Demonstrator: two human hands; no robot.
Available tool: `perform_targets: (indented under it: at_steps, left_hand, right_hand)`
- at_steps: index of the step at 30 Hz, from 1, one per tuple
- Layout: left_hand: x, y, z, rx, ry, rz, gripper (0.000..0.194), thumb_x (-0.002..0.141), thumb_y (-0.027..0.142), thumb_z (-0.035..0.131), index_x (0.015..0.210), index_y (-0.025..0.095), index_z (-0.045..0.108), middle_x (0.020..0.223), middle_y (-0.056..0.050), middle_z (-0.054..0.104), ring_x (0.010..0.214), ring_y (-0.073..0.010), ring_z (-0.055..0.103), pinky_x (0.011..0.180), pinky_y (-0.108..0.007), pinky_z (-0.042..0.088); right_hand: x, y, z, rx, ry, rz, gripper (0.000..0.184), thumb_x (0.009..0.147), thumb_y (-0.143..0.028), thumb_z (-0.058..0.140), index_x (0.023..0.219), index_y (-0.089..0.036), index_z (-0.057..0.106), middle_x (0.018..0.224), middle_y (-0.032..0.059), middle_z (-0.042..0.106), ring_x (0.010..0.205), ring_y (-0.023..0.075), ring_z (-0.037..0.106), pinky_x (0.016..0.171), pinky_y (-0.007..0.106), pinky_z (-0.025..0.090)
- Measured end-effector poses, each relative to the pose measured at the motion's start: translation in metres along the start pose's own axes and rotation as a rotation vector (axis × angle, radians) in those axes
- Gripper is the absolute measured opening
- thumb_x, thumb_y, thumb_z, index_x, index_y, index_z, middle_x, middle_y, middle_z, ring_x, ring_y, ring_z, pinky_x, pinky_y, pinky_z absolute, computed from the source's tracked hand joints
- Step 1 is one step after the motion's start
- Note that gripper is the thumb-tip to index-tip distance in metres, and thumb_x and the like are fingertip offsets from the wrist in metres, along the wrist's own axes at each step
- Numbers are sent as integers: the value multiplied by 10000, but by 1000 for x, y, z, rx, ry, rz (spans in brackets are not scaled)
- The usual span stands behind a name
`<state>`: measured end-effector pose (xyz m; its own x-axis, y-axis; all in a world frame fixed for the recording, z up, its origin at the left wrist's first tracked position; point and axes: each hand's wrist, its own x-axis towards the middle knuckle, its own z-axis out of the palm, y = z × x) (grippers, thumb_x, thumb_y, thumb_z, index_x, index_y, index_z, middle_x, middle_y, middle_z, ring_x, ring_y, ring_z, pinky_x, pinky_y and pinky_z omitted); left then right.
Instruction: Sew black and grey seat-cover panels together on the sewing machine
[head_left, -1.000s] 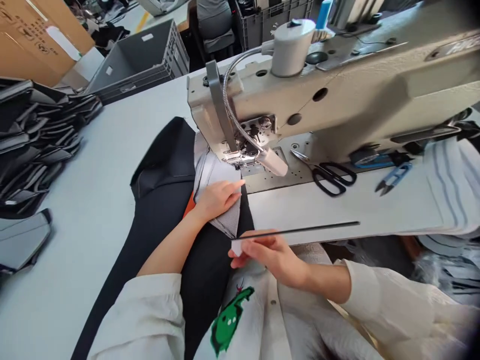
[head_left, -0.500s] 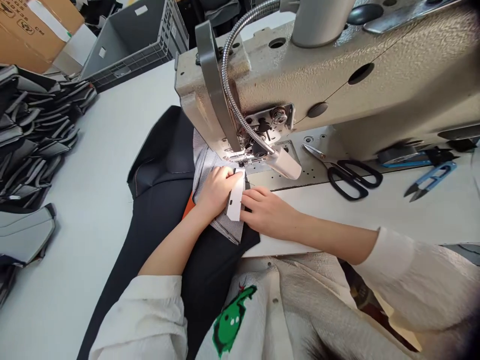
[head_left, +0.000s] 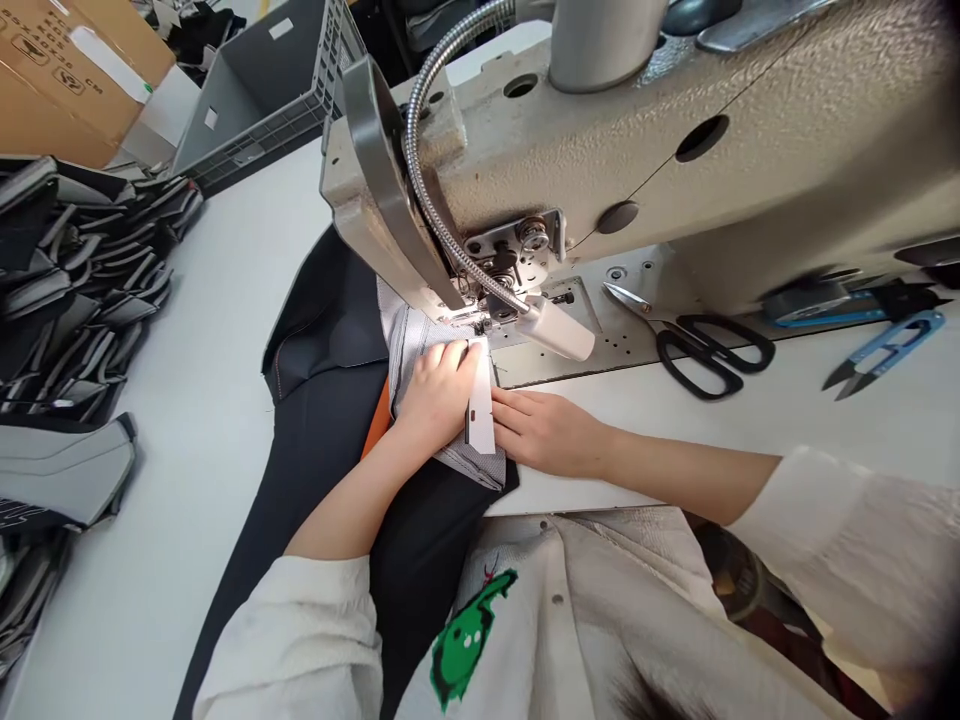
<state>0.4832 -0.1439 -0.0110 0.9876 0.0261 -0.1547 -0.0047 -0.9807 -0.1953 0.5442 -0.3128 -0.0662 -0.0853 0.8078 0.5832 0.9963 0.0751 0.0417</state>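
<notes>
My left hand bears down on a grey woven fabric piece, its fingers bent and its thumb against a white strip with a small dark slot. From the right, my right hand has its fingers close together at the strip's right edge; its thumb is hidden. The strip's far end lies just before the needle area of a beige sewing machine. Beneath and left of the grey piece spreads a large black fabric, with an orange part beside my left hand.
Black-handled scissors and blue thread snips lie to the right. A pile of grey and black fabric pieces covers the left side. Behind are a grey plastic crate and a cardboard box. A lamp head hangs near the needle.
My left hand has flattened further over the grey fabric. The white strip stands more upright in view, with my right fingers still at its edge. The camera view has shifted slightly.
</notes>
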Motion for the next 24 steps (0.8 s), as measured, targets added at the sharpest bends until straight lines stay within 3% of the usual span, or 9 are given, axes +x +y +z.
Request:
perform_targets:
  at_steps: [4,7,9,15,17,20,24]
  left_hand:
    - [5,-1,2,12,28,-1,428,939,194,400,1366,167,417,1273,-132,541,1086,-275,503,875,-400,463]
    - [9,-3,4,16,61,5,408,942,232,415,1342,160,448,1285,-143,552,1111,-288,521,887,-411,473]
    - [7,-4,4,8,63,36,429,925,221,443,1342,122,444,1345,-173,518,1183,-304,508,915,-413,477]
    - [-4,-9,3,-1,100,185,474,863,240,523,1302,71,462,1333,-221,528,1214,-306,534,872,-366,519]
    - [0,-12,3,18,144,217,425,864,257,521,1247,70,510,1238,-211,594,1138,-292,587,791,-335,536]
    - [11,-17,5,60,230,272,280,872,249,482,1052,79,613,910,-143,679,891,-250,659,600,-290,504]
    - [27,-27,13,96,410,340,216,860,189,441,761,133,625,666,-76,611,670,-205,619,486,-276,411]
  right_hand:
    - [0,-4,-2,17,-33,21,200,929,-219,477,932,-111,645,1090,148,642,1132,253,538,805,334,456]
    - [0,-4,-4,-12,-86,70,174,911,-174,464,857,-132,624,977,115,657,888,203,569,664,321,370]
    - [0,-4,-5,-53,-110,128,159,884,-122,462,846,-129,616,932,103,659,726,170,517,610,328,295]
    - [1,-1,-6,-53,-143,198,142,847,-133,480,902,-122,611,1102,126,635,665,155,446,592,332,209]
    - [2,1,-4,-43,-146,228,140,842,-125,472,884,-131,605,1030,111,643,643,146,432,583,329,188]
    - [3,3,0,-49,-130,271,178,842,-124,454,915,-132,616,959,94,652,617,145,416,573,331,175]
    - [6,8,8,-81,-89,302,250,836,-148,453,1008,-114,631,1151,105,638,616,144,422,576,333,210]
